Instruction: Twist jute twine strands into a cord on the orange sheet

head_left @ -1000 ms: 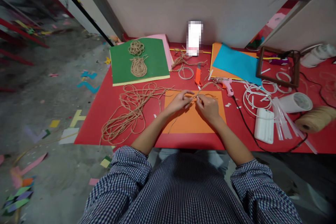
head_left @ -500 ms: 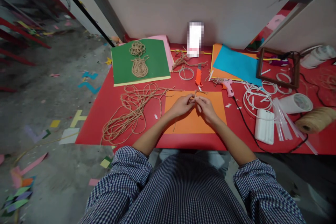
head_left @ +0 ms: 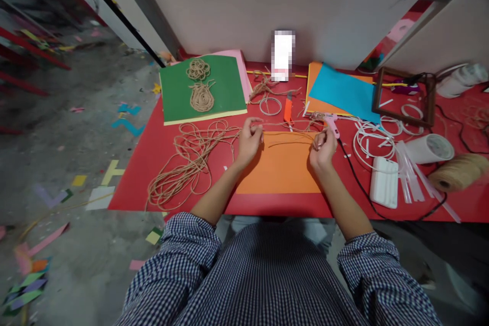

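A thin length of brown jute twine [head_left: 287, 131] runs between my two hands above an orange sheet of paper [head_left: 280, 170]. My left hand [head_left: 250, 141] is over the sheet's left edge, fingers curled in a pinch on the twine. Over the right edge, my right hand [head_left: 324, 150] is closed on the twine too, and a loose strand trails leftward from it. To the left lies a tangled pile of the same twine [head_left: 191, 163]. On a green sheet [head_left: 229, 94] sit a looped twine flower [head_left: 198, 69] and a coiled twine piece [head_left: 202, 97].
A pink glue gun [head_left: 332, 125] lies just beyond my right hand, its cord curving to the right. An orange cutter [head_left: 288, 109] and a ring [head_left: 270, 106] lie ahead. Rightward are a white case [head_left: 384, 183], clear glue sticks [head_left: 410, 173], a twine spool [head_left: 458, 172] and a wooden frame [head_left: 433, 99].
My hands were together over the middle of the orange sheet. They have moved apart, left and right, with the twine now drawn out between them.
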Demonstrator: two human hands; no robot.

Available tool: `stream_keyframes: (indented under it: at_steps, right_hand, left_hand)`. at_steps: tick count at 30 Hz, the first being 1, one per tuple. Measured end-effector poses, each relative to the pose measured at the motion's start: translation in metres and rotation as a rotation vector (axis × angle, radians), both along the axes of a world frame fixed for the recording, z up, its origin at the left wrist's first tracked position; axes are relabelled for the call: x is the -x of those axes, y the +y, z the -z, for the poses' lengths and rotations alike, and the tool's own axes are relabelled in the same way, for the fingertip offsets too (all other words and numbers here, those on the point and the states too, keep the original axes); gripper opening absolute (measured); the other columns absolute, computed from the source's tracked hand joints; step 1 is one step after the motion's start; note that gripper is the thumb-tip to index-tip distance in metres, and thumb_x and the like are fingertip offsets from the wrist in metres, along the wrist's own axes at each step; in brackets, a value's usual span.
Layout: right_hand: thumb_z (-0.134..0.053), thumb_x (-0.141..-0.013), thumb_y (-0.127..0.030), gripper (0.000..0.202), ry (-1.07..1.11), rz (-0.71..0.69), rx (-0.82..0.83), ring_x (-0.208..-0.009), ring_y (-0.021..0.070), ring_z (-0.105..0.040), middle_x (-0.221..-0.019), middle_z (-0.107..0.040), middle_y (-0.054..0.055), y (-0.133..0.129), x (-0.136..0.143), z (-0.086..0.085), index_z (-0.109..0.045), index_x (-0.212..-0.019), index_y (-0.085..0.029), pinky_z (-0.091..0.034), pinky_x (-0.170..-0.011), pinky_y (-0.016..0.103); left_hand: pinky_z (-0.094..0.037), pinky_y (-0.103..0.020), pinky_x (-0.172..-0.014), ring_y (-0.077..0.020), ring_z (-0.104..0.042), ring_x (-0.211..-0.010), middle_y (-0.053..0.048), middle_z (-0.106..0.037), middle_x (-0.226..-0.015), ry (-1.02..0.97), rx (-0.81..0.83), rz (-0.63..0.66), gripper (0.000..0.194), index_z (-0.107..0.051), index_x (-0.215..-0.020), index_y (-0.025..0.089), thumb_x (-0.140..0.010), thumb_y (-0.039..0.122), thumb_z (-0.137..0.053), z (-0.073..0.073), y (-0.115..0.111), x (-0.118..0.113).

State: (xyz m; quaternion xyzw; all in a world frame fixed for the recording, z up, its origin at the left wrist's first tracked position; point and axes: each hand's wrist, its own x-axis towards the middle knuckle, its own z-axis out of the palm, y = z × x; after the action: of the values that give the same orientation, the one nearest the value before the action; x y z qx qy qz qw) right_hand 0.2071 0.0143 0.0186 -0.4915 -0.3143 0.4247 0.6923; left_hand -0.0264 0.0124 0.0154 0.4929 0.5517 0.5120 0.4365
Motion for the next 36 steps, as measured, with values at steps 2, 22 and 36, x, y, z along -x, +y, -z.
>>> stream_keyframes:
  at_steps: [2, 22, 36]
  right_hand:
    - [-0.055, -0.097, -0.064, 0.041, -0.052, -0.027, -0.015, -0.042, 0.0119, -0.02, -0.05, -0.029, -0.01, -0.002, 0.003, -0.002, -0.045, -0.083, -0.027, -0.015, -0.041, 0.029]
    - [-0.05, -0.102, -0.065, 0.048, -0.736, -0.575, -0.061, -0.069, 0.0178, -0.055, -0.072, -0.059, 0.001, -0.034, 0.034, 0.004, -0.06, -0.081, -0.023, -0.043, -0.068, 0.031]
    - [-0.066, -0.093, -0.062, 0.043, -0.356, -0.654, 0.001, -0.05, 0.0133, -0.04, -0.058, -0.048, -0.004, -0.035, 0.031, -0.011, -0.057, -0.076, -0.024, -0.033, -0.052, 0.03]
  left_hand:
    - [-0.039, -0.025, -0.062, -0.0136, -0.047, -0.059, 0.005, -0.049, -0.064, -0.038, -0.007, -0.048, 0.024, -0.056, -0.123, 0.027, -0.101, 0.034, -0.054, -0.004, -0.002, -0.001]
    - [-0.042, -0.037, -0.091, -0.0238, -0.055, -0.092, -0.01, -0.067, -0.085, 0.406, -0.254, 0.463, 0.045, -0.063, -0.077, 0.021, -0.105, 0.051, -0.044, -0.008, -0.017, -0.017]
    - [-0.022, -0.027, -0.054, -0.0111, -0.03, -0.054, 0.005, -0.037, -0.06, -0.223, 0.133, 0.687, 0.055, -0.062, -0.096, 0.019, -0.09, 0.074, -0.064, -0.011, -0.013, -0.011]
